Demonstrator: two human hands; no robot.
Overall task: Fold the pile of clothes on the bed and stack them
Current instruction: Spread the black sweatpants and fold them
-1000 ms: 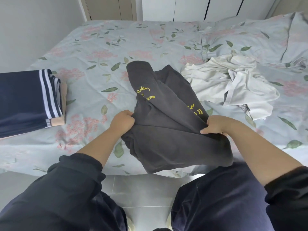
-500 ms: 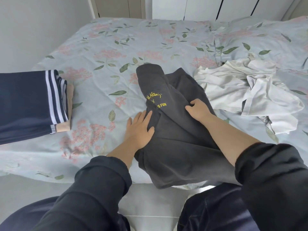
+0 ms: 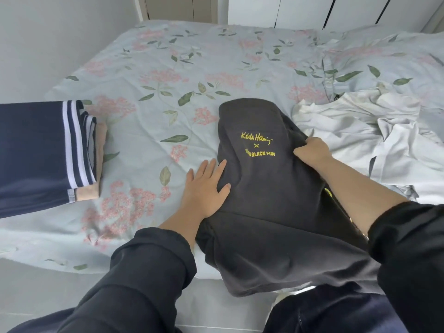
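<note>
A dark grey garment (image 3: 269, 212) with yellow lettering lies partly folded on the bed's near edge, its lower part hanging over the side. My left hand (image 3: 206, 186) lies flat with straight fingers on the garment's left edge and the sheet. My right hand (image 3: 312, 152) grips a fold at the garment's right edge, fingers curled round the cloth. A stack of folded clothes (image 3: 36, 155), navy with white stripes on top and a tan piece beneath, sits at the left. Crumpled white clothes (image 3: 374, 140) lie at the right.
The bed (image 3: 168, 75) has a pale blue floral sheet, bare across its middle and far part. A rumpled floral duvet (image 3: 384, 58) lies at the far right. Wall at the left, cupboard doors behind the bed. Grey floor below the near edge.
Both hands let go of the lifted garment's lower part and laid it down. My left hand flattened on its left edge; my right hand moved up to grip its right edge.
</note>
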